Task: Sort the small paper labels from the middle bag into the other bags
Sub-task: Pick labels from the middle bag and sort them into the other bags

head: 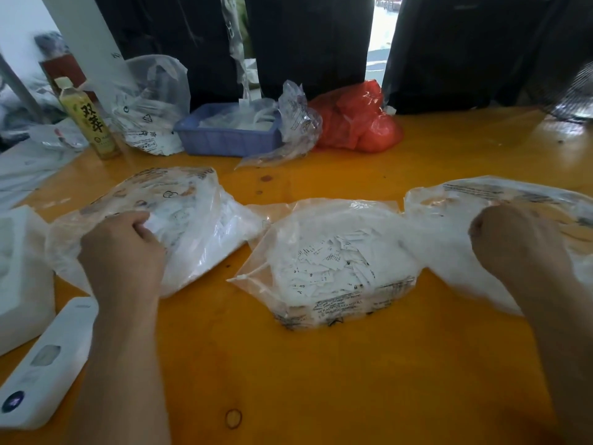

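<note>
Three clear plastic bags lie in a row on the orange table. The middle bag lies open and holds a heap of small white printed paper labels. My left hand is at the mouth of the left bag, its fingers curled in among white labels there. My right hand hovers over the right bag as a curled fist. It is blurred, and what its fingers hold is hidden.
At the back stand a green tea bottle, a clear bag, a blue tray of white pieces, crumpled plastic and a red bag. A white box and a white device lie at the left edge.
</note>
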The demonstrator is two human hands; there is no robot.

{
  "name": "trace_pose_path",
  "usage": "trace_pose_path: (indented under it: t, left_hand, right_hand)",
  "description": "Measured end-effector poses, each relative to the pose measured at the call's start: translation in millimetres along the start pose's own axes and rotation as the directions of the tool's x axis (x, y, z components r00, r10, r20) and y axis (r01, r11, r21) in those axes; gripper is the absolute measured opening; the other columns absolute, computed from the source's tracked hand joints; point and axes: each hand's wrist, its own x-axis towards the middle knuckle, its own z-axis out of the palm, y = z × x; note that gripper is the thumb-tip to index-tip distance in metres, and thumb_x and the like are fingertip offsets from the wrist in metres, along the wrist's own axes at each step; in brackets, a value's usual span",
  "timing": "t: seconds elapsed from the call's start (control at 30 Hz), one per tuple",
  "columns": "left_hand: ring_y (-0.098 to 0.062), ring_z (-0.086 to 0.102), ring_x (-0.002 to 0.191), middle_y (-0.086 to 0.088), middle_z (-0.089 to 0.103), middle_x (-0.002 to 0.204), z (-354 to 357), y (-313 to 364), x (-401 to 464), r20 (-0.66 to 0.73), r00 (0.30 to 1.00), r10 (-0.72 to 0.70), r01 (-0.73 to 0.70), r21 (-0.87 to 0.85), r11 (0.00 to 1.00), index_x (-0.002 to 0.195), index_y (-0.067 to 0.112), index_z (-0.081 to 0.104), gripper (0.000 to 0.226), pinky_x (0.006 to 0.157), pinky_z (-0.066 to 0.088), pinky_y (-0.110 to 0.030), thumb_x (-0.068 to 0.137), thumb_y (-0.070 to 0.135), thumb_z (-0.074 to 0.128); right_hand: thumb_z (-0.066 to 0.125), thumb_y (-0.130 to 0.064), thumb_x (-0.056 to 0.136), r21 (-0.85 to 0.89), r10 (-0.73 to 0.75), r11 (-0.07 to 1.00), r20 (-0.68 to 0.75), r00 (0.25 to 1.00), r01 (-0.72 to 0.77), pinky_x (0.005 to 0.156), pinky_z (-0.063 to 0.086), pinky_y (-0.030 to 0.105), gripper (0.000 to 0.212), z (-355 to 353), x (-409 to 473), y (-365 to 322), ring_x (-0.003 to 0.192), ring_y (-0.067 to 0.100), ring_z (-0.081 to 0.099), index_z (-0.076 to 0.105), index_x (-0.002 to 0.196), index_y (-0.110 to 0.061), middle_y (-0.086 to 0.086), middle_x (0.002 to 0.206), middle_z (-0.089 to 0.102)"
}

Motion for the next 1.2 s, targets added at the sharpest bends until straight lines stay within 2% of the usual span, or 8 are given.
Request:
trace_pose_path:
  t: [0.13, 0.27, 0.4, 0.53, 0.67, 0.83, 1.03, 1.2]
  left_hand:
    - [-0.045, 0.043, 0.123, -0.021, 0.074, 0.117, 9, -4, -2, 0.185, 0.978, -0.091, 0.044, 0.246, 0.968, 0.127, 0.021, 0.076, 0.03, 0.099, 0.036, -0.051, 0.108, 0.023, 0.052]
    - [-0.037, 0.028, 0.142, -0.019, 0.07, 0.129, 10, 0, -4, 0.194, 0.971, -0.14, 0.087, 0.259, 0.962, 0.13, 0.026, 0.075, 0.033, 0.11, 0.024, -0.051, 0.108, 0.019, 0.051]
    - [-0.041, 0.034, 0.145, -0.026, 0.066, 0.132, 10, 5, -4, 0.234, 0.966, -0.115, 0.051, 0.262, 0.964, 0.138, 0.023, 0.07, 0.038, 0.114, 0.024, -0.053, 0.111, 0.017, 0.044]
    - [-0.042, 0.039, 0.146, -0.027, 0.061, 0.14, 9, 8, -1, 0.263, 0.958, -0.115, 0.042, 0.267, 0.963, 0.148, 0.021, 0.061, 0.044, 0.118, 0.024, -0.055, 0.111, 0.019, 0.037]
    - [-0.039, 0.031, 0.154, -0.027, 0.061, 0.143, 9, 12, -4, 0.182, 0.98, -0.078, 0.047, 0.167, 0.985, 0.144, 0.015, 0.063, 0.042, 0.123, 0.016, -0.058, 0.109, 0.014, 0.04]
    - [-0.034, 0.05, 0.127, -0.013, 0.074, 0.113, 9, 39, -19, -0.137, 0.982, 0.126, -0.143, -0.122, 0.982, 0.118, 0.015, 0.075, 0.041, 0.1, 0.032, -0.051, 0.096, 0.014, 0.04]
    - [-0.008, 0.057, 0.101, 0.007, 0.072, 0.1, 28, 88, -77, -0.05, 0.872, 0.487, -0.448, -0.482, 0.753, 0.108, 0.013, 0.077, 0.037, 0.093, 0.031, -0.023, 0.098, 0.013, 0.041]
    - [-0.006, 0.059, 0.103, 0.017, 0.068, 0.099, 37, 102, -111, 0.047, 0.769, 0.637, -0.473, -0.629, 0.617, 0.105, 0.016, 0.078, 0.038, 0.097, 0.045, -0.032, 0.098, 0.014, 0.041]
  right_hand:
    - [0.058, -0.022, 0.1, -0.084, 0.029, 0.996, 0.269, 0.963, -0.007, 0.066, 0.055, 0.033, 0.018, 9, 8, 6, 0.09, 0.028, 0.067, 0.075, 0.098, -0.016, 0.007, 0.102, 0.072]
    - [0.054, -0.008, 0.096, -0.033, 0.075, 0.997, 0.116, 0.99, -0.072, 0.046, 0.038, 0.027, 0.031, 9, 9, 5, 0.059, 0.026, 0.06, 0.068, 0.069, -0.01, 0.008, 0.065, 0.065]
    - [0.053, -0.028, 0.103, 0.042, 0.017, 0.999, 0.186, 0.982, -0.025, 0.077, 0.053, 0.038, 0.025, 10, 3, -8, 0.101, 0.033, 0.066, 0.069, 0.119, -0.016, 0.012, 0.112, 0.072]
    - [0.048, -0.015, 0.102, 0.032, 0.023, 0.999, 0.13, 0.991, -0.027, 0.061, 0.048, 0.033, 0.024, 14, 1, -7, 0.076, 0.03, 0.062, 0.072, 0.1, -0.015, 0.01, 0.087, 0.068]
    - [0.05, -0.013, 0.1, 0.208, 0.067, 0.977, -0.05, 0.997, -0.055, 0.055, 0.038, 0.032, 0.024, 7, 1, -6, 0.061, 0.027, 0.052, 0.065, 0.082, -0.009, 0.007, 0.067, 0.059]
    - [0.057, -0.005, 0.093, 0.355, 0.097, 0.935, -0.207, 0.974, -0.018, 0.069, 0.046, 0.038, 0.014, -4, -4, -11, 0.072, 0.031, 0.058, 0.07, 0.094, -0.007, 0.012, 0.086, 0.071]
    - [0.062, -0.01, 0.092, 0.459, 0.112, 0.888, -0.172, 0.979, -0.021, 0.073, 0.051, 0.039, 0.013, -1, -6, -9, 0.086, 0.029, 0.064, 0.071, 0.1, -0.013, 0.005, 0.094, 0.072]
    - [0.065, -0.012, 0.093, 0.556, 0.155, 0.831, -0.185, 0.97, -0.026, 0.072, 0.047, 0.034, 0.012, 4, -1, -7, 0.083, 0.019, 0.058, 0.067, 0.104, -0.018, -0.003, 0.089, 0.064]
